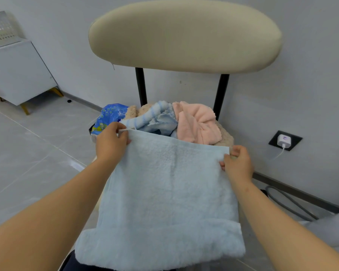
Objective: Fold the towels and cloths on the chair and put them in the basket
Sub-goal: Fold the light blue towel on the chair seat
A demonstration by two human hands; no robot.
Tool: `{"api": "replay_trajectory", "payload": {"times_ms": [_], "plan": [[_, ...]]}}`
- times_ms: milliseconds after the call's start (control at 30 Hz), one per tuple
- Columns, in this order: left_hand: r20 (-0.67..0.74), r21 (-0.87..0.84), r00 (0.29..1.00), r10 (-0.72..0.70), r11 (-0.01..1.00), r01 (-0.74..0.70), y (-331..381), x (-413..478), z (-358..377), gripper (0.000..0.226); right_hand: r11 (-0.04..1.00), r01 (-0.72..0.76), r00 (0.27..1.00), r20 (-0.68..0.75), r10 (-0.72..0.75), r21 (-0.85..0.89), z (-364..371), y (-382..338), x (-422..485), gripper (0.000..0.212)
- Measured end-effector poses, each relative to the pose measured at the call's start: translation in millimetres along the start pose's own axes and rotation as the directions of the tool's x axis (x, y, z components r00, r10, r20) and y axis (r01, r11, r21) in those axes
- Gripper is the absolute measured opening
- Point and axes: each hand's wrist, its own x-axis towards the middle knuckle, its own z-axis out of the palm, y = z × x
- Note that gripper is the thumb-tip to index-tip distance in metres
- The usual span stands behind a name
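While the left hand [110,142] and right hand [238,163] each pinch a far corner of the light blue towel [164,192], folding is under way; its near edge seems doubled. Other cloths [176,120] wait on the chair [184,36]. Next: bring corners together; no basket is visible.

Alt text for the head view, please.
The left hand and right hand pinch the top corners of a light blue towel, holding it spread before a beige-backed chair. A pink cloth and a striped blue cloth lie heaped on its seat.

Pale blue towel [164,192]; pink cloth [196,122]; blue-white striped cloth [151,114]; beige chair back [184,36] w/ black posts [141,87]; blue-yellow printed bag [108,116].
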Motion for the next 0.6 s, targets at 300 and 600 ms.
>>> {"api": "replay_trajectory", "payload": {"times_ms": [300, 600], "plan": [[0.565, 0.175, 0.757, 0.329, 0.848, -0.500, -33, -82, -14, 0.013, 0.734, 0.568, 0.770, 0.555, -0.315, -0.372, -13, 19, -73, 0.015], [0.866, 0.283, 0.488, 0.109, 0.698, -0.658, -38, -122, -40, 0.047, 0.555, 0.714, 0.622, 0.751, -0.221, -0.428, -42, 19, -110, 0.059]]}}
